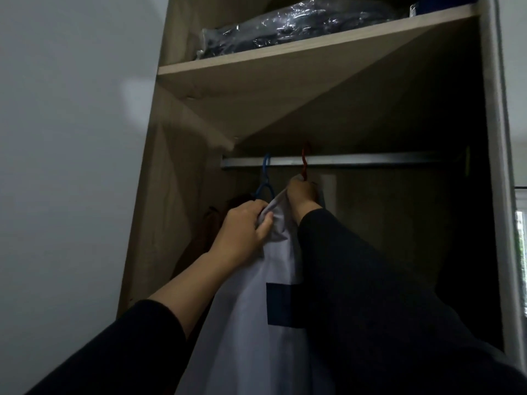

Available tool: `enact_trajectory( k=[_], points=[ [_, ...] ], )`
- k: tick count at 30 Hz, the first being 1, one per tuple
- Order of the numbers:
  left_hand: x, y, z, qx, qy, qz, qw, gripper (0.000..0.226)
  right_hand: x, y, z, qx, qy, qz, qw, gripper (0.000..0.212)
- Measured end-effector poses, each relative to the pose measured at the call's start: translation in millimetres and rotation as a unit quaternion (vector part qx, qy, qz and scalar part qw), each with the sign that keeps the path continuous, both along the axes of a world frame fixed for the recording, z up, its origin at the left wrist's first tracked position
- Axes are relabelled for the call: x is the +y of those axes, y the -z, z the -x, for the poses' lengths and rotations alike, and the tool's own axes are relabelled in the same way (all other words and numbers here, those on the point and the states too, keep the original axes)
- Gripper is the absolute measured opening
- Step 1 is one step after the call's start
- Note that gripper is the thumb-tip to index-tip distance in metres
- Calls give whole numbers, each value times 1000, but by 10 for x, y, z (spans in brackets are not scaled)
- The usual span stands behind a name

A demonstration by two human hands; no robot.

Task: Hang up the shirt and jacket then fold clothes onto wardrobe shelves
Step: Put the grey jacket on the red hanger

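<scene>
A pale lilac shirt (256, 323) with a dark blue patch hangs down between my arms inside the wardrobe. Its red hanger (304, 161) is hooked over the metal rail (370, 160). My right hand (303, 193) grips the shirt's top just under the red hook. My left hand (245, 229) pinches the shirt's collar or shoulder fabric lower left. A blue hanger (265, 178) hangs on the rail to the left, carrying a dark brownish garment (205, 223) that is mostly hidden in shadow.
The wardrobe shelf (285, 55) above the rail holds dark clothing in a clear plastic bag (291, 27). The rail to the right of the red hanger carries nothing. A white wall stands at the left, and a window edge (520, 269) shows far right.
</scene>
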State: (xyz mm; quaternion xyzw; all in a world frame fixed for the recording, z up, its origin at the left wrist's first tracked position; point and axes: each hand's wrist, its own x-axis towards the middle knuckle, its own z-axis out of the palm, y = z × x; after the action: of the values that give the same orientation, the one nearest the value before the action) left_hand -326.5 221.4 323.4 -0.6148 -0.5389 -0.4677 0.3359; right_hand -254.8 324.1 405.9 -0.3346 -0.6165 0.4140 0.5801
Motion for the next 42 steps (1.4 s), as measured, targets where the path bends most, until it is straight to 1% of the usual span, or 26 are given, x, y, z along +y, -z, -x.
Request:
enact_trajectory(
  k=[5,8,12,16,19,21,25,29,34,38,42],
  points=[
    [138,108,32,9,-3,6,1000,22,198,102,46,-2,-3,10,1000,48],
    [173,172,9,5,2,0,1000,22,275,119,23,-8,0,10,1000,44],
    [121,210,-95,-6,2,11,1000,26,250,178,-39,-26,30,-16,999,45],
    [-41,292,-150,-28,-5,36,999,28,93,268,-115,-41,91,-46,994,53],
    [-215,406,-197,-37,-10,64,997,31,-56,362,-183,-48,108,-66,991,58],
    [-354,494,-248,-42,-7,84,996,36,-206,463,-263,-56,97,-90,990,56],
    [-657,704,-350,-76,-11,115,990,44,-542,679,-440,-82,65,-98,990,55],
    [-975,962,-396,-125,-17,136,983,45,-924,929,-596,-95,48,-118,987,54],
    [-1498,1256,-477,-183,-73,129,972,40,-1382,1236,-753,-131,30,-122,983,53],
    [-2044,1316,-617,-236,-108,130,957,38,-1779,1430,-857,-152,8,-149,977,53],
    [-2583,1196,-777,-230,-198,84,949,36,-2190,1519,-948,-176,-8,-189,966,54]
  ],
)
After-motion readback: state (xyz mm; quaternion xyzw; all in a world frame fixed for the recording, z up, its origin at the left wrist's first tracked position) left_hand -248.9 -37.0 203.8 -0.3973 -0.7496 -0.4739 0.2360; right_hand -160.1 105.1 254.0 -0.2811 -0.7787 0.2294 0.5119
